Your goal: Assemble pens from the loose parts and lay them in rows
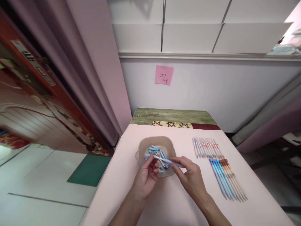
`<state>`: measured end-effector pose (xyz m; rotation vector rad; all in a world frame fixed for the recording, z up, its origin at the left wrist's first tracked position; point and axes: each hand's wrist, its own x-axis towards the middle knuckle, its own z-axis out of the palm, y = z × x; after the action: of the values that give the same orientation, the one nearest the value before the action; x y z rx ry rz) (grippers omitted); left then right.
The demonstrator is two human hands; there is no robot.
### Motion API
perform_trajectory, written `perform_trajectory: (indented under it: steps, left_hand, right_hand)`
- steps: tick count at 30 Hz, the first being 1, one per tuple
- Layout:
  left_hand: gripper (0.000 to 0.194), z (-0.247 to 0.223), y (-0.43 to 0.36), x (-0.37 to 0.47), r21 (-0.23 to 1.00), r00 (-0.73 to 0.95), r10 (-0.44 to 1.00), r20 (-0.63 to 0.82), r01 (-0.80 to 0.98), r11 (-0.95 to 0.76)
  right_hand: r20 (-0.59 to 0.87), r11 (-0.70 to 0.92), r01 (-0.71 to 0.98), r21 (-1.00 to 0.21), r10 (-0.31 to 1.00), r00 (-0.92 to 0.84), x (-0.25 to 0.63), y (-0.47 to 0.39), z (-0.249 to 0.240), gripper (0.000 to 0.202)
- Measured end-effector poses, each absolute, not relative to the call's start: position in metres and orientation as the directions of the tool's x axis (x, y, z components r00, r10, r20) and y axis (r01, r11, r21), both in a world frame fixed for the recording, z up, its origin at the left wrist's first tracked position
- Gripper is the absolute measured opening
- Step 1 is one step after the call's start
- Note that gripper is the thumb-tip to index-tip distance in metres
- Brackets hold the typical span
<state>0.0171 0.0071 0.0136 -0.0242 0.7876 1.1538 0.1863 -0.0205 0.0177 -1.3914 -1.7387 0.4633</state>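
Over a beige basin (143, 142), my left hand (148, 175) pinches a slim white rod (159, 158) that looks like a pen refill. My right hand (190, 175) is closed on a pale blue pen barrel (167, 161), its tip pointing left. Rod and barrel line up and seem to meet; whether one sits inside the other I cannot tell. Below them in the basin lie several loose blue and white pen parts (164, 153), partly hidden by my fingers.
To the right, a row of clear and pink pens (208, 147) lies on the pink-covered table (188, 201). Nearer me is a row of blue and brown-topped pens (227, 179). A pink note (164, 75) is stuck on the wall behind. A door (47, 94) stands left.
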Motion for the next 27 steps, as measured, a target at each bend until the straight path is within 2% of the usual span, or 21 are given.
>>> perform_trajectory:
  steps: [5,17,27]
  left_hand:
    - [0.007,0.0118,0.0083,0.0133,0.386,0.119,0.803,-0.584,-0.829,0.404]
    - [0.005,0.0094,0.0056,0.0181,0.556,-0.028,0.860,-0.510,-0.773,0.305]
    - [0.020,0.0074,0.0034,0.0203,0.618,-0.014,0.886,-0.463,-0.722,0.312]
  right_hand:
    - [0.371,0.290,0.637,-0.714,0.929,-0.007,0.1876,-0.0212,0.0188,0.015]
    - [0.460,0.354,0.701,-0.619,0.887,-0.041,0.1837,-0.0225,0.0193,0.012]
    - [0.441,0.333,0.706,-0.625,0.897,-0.033,0.1838,-0.0228,0.0191,0.011]
